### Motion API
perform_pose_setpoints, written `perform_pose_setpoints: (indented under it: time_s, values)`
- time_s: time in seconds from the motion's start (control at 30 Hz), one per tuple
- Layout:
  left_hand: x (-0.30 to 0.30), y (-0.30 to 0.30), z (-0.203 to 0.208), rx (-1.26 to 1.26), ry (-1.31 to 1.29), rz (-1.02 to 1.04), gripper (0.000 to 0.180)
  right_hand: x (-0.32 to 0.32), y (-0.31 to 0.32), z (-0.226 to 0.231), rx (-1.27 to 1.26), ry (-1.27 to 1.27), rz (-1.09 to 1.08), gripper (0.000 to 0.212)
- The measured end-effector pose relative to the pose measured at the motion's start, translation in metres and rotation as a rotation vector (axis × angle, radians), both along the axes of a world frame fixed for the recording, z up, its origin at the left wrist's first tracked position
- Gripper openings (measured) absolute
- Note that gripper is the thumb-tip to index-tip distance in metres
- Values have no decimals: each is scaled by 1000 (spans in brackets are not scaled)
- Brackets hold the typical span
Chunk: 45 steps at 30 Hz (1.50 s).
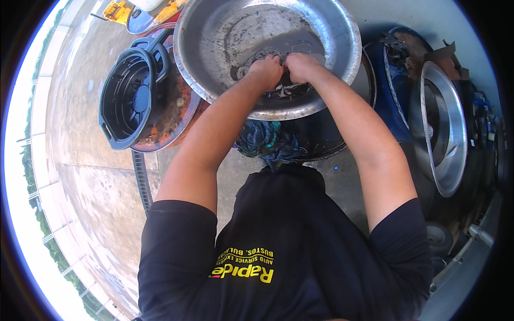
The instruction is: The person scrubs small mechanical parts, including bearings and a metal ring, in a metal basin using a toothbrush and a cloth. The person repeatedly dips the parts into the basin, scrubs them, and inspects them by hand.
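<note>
A wide, round metal basin (206, 40) stands in front of me, its inside smeared with grime. Dark liquid (292, 91) pools at its near side, with small metal parts, among them a ring-shaped piece (242, 70), lying in it. Both my hands are down inside the basin, close together. My left hand (267, 70) is closed, knuckles up, its fingertips out of sight. Beside it my right hand (301, 67) is closed too, fingers curled down towards the left one. Whatever they grip is hidden beneath them.
Black plastic drain pans (120, 136) rest on a rusty red drum (182, 109) at left. On the right are a blue drum (393, 91) and a second metal basin (455, 155), tilted. Dark bunched cloth (267, 140) hangs below the near rim. A floor grate (141, 179) runs at left.
</note>
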<state>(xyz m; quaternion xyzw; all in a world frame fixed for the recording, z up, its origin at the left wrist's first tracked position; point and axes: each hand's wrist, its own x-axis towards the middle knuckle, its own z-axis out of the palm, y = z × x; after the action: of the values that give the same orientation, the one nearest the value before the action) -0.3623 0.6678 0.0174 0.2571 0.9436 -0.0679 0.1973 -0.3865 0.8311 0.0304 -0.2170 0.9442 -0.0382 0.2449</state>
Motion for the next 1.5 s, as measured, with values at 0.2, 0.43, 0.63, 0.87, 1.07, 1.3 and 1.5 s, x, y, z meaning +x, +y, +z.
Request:
perform_pose_setpoints:
  time_s: [0.2, 0.43, 0.63, 0.87, 1.07, 1.3, 1.5]
  values:
    - [0, -3, -5, 41, -10, 70, 67, 13, 6, 11, 74, -169, 237, 36]
    - [7, 5, 4, 42, -36, 164, 57, 19, 6, 29, 283, -15, 204, 33]
    - [-4, -10, -16, 129, -80, 76, 67, 12, 29, 47, 159, 59, 36, 25]
    - [1, 6, 3, -29, -46, 102, 86, 14, 28, 7, -16, -8, -63, 28]
    - [5, 5, 10, 9, -32, 117, 89, 11, 24, 12, 59, -90, -30, 35]
    - [-36, -34, -13, 583, -473, 436, 82, 13, 35, 9, -425, -80, -239, 34]
    - [-27, -44, 5, 1201, -908, 732, 50, 37, 41, 31, -509, 100, -224, 29]
